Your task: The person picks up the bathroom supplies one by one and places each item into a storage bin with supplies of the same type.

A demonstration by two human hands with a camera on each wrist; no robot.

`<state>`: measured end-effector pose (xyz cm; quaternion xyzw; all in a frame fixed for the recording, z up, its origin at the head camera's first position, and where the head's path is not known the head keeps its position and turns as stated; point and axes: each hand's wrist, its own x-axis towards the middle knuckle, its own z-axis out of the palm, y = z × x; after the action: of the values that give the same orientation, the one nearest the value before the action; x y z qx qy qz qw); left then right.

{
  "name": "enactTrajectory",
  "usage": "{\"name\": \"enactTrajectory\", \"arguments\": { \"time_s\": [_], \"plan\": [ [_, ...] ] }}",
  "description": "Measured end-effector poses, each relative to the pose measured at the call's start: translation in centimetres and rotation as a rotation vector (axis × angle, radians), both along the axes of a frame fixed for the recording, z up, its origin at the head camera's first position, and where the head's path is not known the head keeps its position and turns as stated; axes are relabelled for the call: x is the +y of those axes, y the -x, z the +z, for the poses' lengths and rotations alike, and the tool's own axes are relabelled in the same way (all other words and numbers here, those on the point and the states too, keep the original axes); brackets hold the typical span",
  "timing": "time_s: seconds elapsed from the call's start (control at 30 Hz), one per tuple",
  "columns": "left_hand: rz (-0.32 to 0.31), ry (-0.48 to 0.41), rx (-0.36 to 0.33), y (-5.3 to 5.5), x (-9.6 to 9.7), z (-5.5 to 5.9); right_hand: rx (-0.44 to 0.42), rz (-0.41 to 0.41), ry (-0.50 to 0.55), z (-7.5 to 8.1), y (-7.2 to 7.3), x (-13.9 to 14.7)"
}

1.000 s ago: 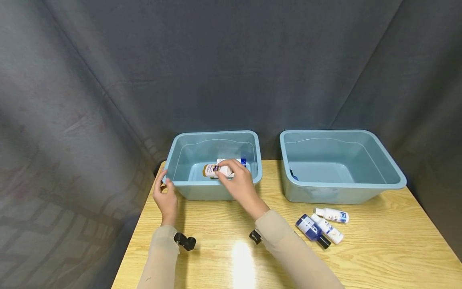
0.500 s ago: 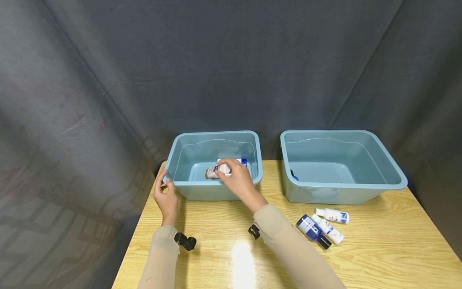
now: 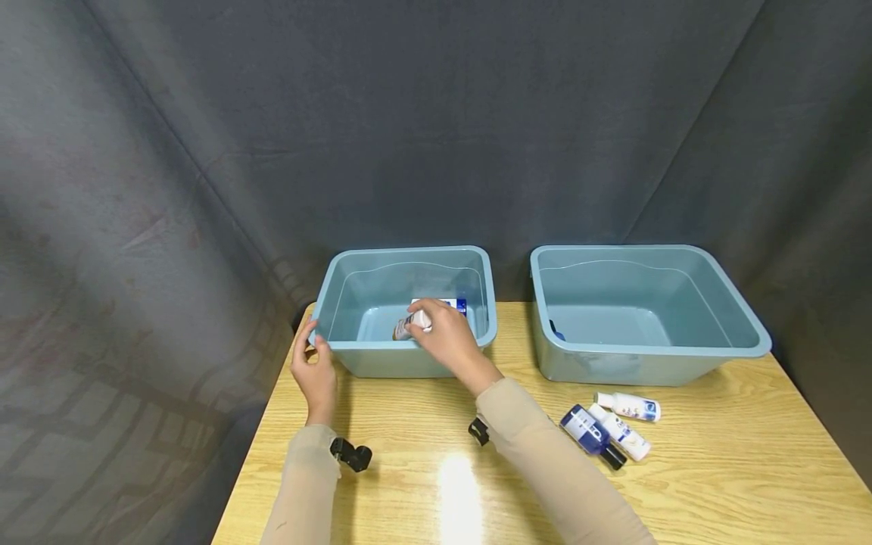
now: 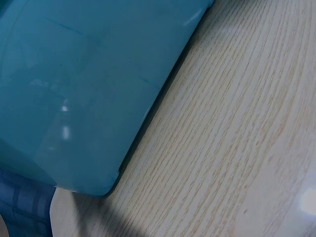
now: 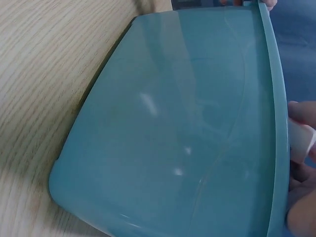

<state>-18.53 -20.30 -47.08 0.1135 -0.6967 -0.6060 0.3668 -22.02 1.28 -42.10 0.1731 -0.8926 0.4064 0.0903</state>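
Over the front wall of the left blue-grey plastic bin [image 3: 381,362], my right hand [image 3: 446,337] reaches in and holds a small bottle [image 3: 402,330] by its white cap [image 5: 299,140]. The bottle tilts with its amber bottom end down and to the left; whether it touches the bin floor cannot be seen. Behind my fingers lies a white and blue item [image 3: 461,306] in the same bin, mostly covered by the hand. My left hand [image 3: 316,377] grips the rim at that bin's front left corner, with the thumb in front.
A second blue-grey bin [image 3: 613,367] stands to the right, with a small dark blue item [image 3: 556,331] at its left inside. In front of it lie a dark blue bottle [image 3: 586,430] with a black cap and two white bottles, one of them [image 3: 636,407] nearest the bin.
The bottle has gone from nearly level to tilted, its amber end swinging down and slightly right, lower into the bin. My left hand keeps its place on the rim.
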Motion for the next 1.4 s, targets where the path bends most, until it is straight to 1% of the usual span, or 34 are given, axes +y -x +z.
{"name": "enactTrajectory", "arguments": {
  "time_s": [0.13, 0.33, 0.53, 0.63, 0.77, 0.93, 1.2, 1.4],
  "plan": [
    [-0.007, -0.002, 0.002, 0.0, 0.0, -0.1, -0.008, 0.004, -0.021, -0.1, 0.0, -0.1],
    [-0.006, 0.011, 0.015, 0.1, 0.1, -0.1, 0.006, 0.008, -0.045, -0.3, -0.1, 0.0],
    [-0.004, 0.008, 0.013, 0.2, 0.1, -0.1, -0.009, 0.025, -0.013, -0.4, -0.1, 0.1],
    [-0.006, 0.002, 0.002, 0.1, 0.1, -0.1, 0.007, 0.023, 0.010, -0.4, -0.1, 0.1],
    [-0.008, -0.003, -0.001, 0.1, 0.2, 0.0, 0.031, 0.014, 0.012, -0.1, -0.2, 0.1],
    [-0.003, 0.003, 0.015, 0.1, 0.2, 0.0, 0.032, 0.016, 0.035, 0.2, -0.8, 0.2],
    [0.003, 0.007, 0.021, 0.2, 0.2, -0.2, 0.128, 0.008, 0.111, 0.6, -1.9, 0.6],
    [-0.001, 0.011, 0.027, 0.3, 0.1, -0.2, 0.166, 0.009, 0.137, 0.8, -2.8, 1.0]
  ]
}}
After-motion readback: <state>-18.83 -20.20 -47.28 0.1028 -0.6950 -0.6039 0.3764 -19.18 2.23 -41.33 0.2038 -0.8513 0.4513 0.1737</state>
